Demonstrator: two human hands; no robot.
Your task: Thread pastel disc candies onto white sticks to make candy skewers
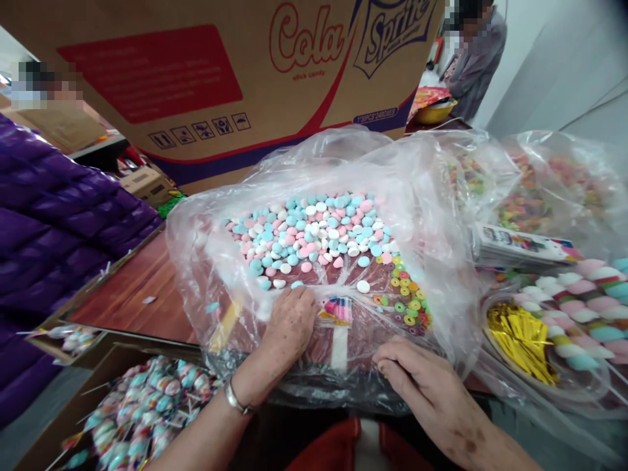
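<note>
Pink, white and blue marshmallow-like candies (318, 229) lie loose in a wide clear plastic bag (196, 248) spread over the table. My left hand (290, 320), a metal bracelet at its wrist, is at the near edge of the pile. Its fingers are curled together beside a blue candy (297, 284), and what they hold is hidden. Just right of it lies a small stack of printed labels (335, 311). My right hand (412, 373) rests low on the bag with fingers pinched; something small and yellowish shows at the tips. Nearest to it are colourful ring-shaped candies (409, 301).
A large carton (196, 78) stands behind the bag. On the right are gold twist ties (520, 340) in a tub, marshmallow sticks (574, 307) and printed cards (524, 248). A box of wrapped sticks (147, 405) sits lower left. One person (473, 59) is at the back right.
</note>
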